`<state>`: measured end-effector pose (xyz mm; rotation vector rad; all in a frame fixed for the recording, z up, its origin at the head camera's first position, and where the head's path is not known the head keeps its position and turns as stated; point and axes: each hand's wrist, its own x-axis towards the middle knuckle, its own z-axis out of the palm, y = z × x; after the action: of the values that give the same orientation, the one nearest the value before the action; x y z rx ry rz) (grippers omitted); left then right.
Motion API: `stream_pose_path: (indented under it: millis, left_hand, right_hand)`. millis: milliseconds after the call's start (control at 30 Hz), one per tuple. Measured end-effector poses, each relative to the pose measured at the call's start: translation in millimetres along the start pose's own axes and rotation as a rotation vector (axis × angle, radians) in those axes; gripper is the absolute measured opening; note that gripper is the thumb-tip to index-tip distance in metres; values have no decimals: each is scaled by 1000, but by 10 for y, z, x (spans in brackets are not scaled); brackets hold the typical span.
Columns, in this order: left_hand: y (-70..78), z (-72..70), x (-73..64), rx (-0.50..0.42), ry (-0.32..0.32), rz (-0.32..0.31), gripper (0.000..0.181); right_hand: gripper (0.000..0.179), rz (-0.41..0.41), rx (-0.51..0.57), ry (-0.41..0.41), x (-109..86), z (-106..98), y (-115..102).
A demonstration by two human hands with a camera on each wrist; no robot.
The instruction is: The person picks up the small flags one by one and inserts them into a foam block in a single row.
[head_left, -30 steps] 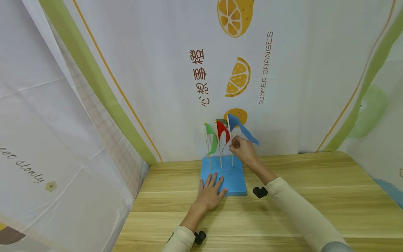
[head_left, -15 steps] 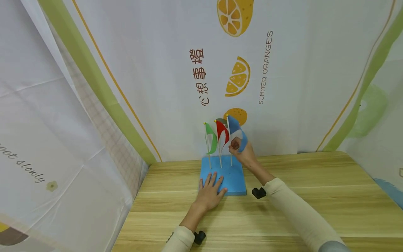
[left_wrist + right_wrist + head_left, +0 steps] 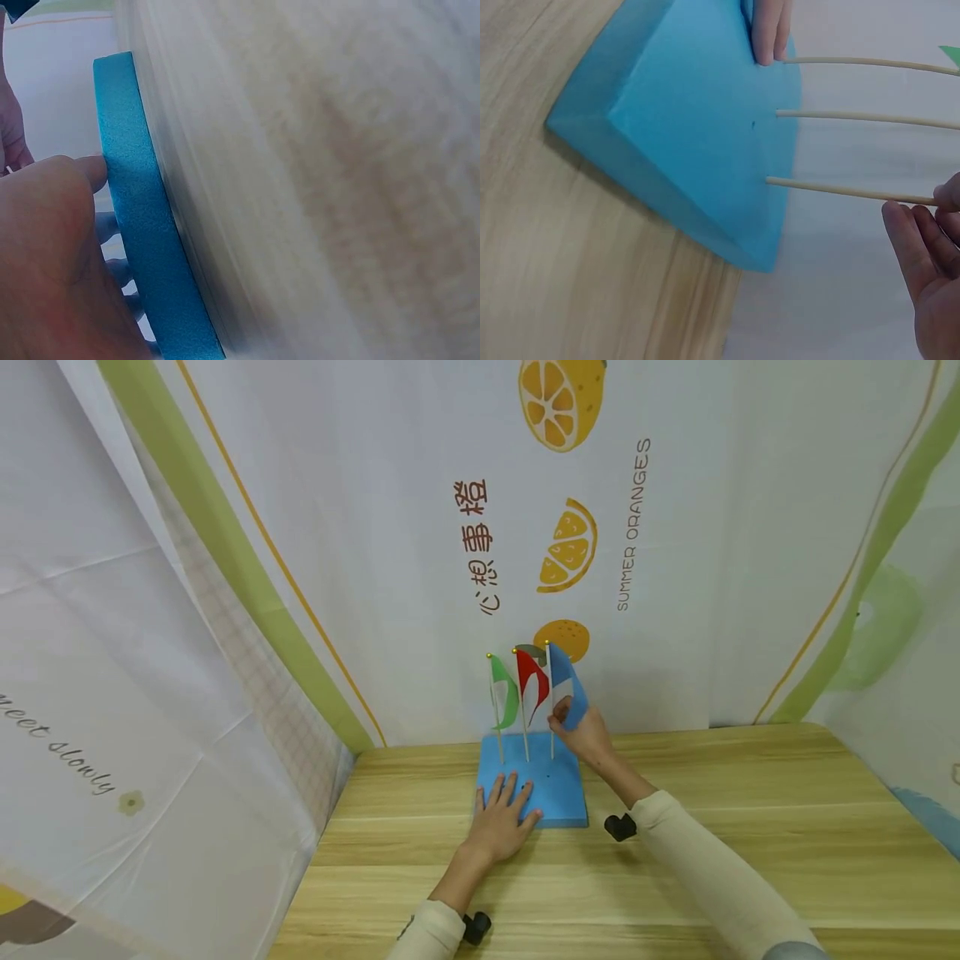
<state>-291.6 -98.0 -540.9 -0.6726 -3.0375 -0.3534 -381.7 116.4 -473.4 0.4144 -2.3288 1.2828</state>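
Observation:
My left hand lies flat with fingers spread on the front left of a blue foam block. In the left wrist view its thumb rests at the block's edge. My right hand pinches the thin wooden stick of a small blue and white flag. The stick stands nearly upright, its lower end at the block's top face near the back right. Left of it, a red and white flag and a green and white flag stand in a row in the block.
The block sits on a wood-grain table, close to a white printed curtain at the back. Small dark holes show in the block's top. A black wrist mount hangs under the right wrist, another by the left.
The blue flag has come down a little toward the block. Its cloth, stretched out to the right before, now hangs closer to the stick, beside my right hand. The left hand stays put.

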Motion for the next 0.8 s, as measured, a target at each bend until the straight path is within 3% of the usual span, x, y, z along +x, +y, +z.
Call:
stream_pose_path:
  millis: [500,800]
  left_hand:
    - [13,-27,2,-2,-6,0,65]
    - [11,-48,-6,-4,-6,2,64]
  right_hand:
    - [9,-9,-44,-1,-52,-116,83]
    - [12,-8,-28,-59,-92,-208,113]
